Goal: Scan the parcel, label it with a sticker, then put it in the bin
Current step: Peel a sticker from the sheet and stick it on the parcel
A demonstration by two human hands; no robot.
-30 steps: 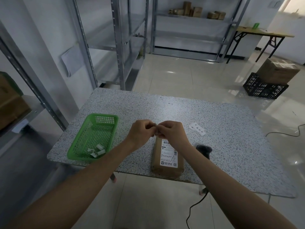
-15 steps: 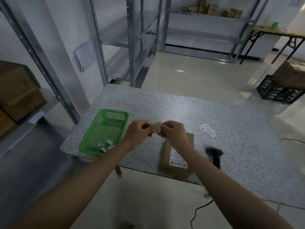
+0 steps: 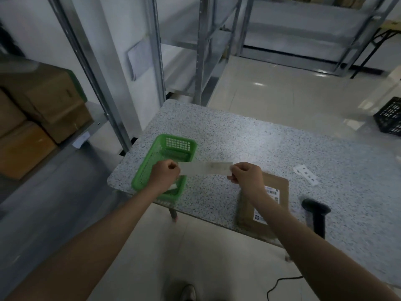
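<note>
A pale sticker strip stretches in the air between my two hands. My left hand pinches its left end above the green basket. My right hand pinches its right end. The brown parcel with a white printed label lies flat at the table's near edge, partly under my right forearm. The black barcode scanner lies on the table to the right of the parcel.
The speckled table carries a small white sticker sheet at the right. Metal shelving with cardboard boxes stands at the left. A black crate sits on the floor at far right. A cable trails below.
My hands have drawn apart, pulling the strip out long between them; the left hand now sits over the basket. The camera view has turned to the left.
</note>
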